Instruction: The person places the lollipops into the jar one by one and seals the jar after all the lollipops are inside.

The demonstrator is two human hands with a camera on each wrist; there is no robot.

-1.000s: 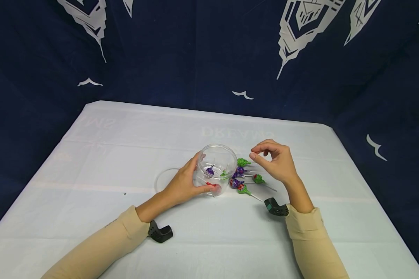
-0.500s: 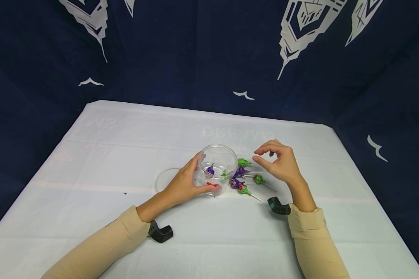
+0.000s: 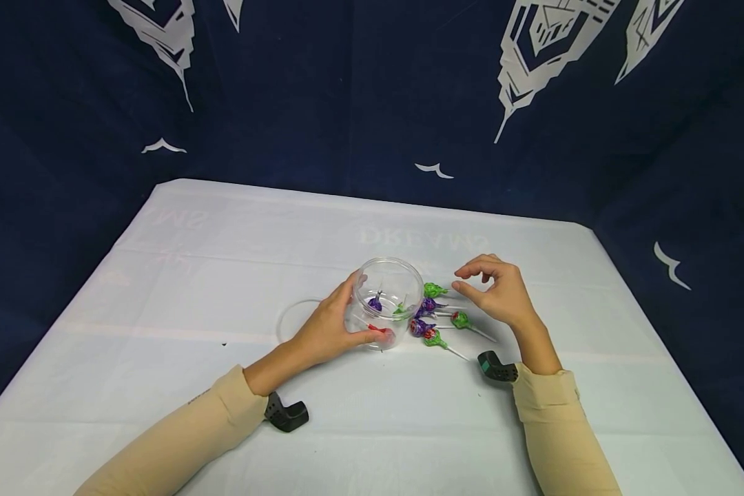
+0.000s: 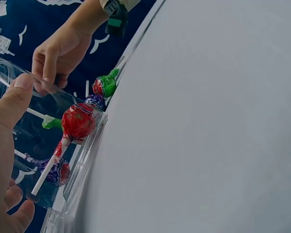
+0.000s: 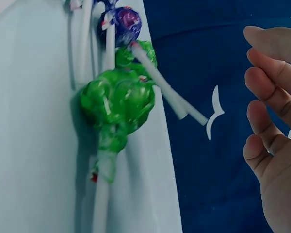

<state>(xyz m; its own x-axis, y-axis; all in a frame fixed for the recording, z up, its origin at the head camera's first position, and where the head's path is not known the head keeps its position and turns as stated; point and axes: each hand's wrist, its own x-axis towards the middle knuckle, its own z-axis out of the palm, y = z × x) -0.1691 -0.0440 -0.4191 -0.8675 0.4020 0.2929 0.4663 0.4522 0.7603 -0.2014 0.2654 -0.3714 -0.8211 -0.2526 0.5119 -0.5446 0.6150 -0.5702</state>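
Head view, near edge: two tan sleeves [image 3: 180, 430] came in from the bottom, a black wrist mount on each; bare white table [image 3: 409, 427] lay between them.
Left hand [image 3: 325, 327]: wrapped round the near-left side of the clear jar [image 3: 387, 300], thumb on its lower wall, fingers behind it.
Jar: stood upright, mouth up, near the table's middle; it held a red lollipop [image 4: 78, 121], a purple one and a green one.
Red lollipop axis: in the left wrist view its stick slanted from the head down toward the palm.
Loose lollipops [image 3: 437, 318]: a small cluster on the cloth just right of the jar, heads toward the jar, sticks pointing right and nearward.
Right hand [image 3: 499, 293]: hovered over the cluster with loosely bent fingers spread, holding nothing.
Lid [image 3: 291, 320]: a clear ring lay flat left of the jar, partly behind the left hand.
Hard to tell: the exact count of loose lollipops; the right wrist view blurred them.
Open room: wide bare cloth left, right and beyond the jar, up to the far edge and the dark blue backdrop [image 3: 347, 96].
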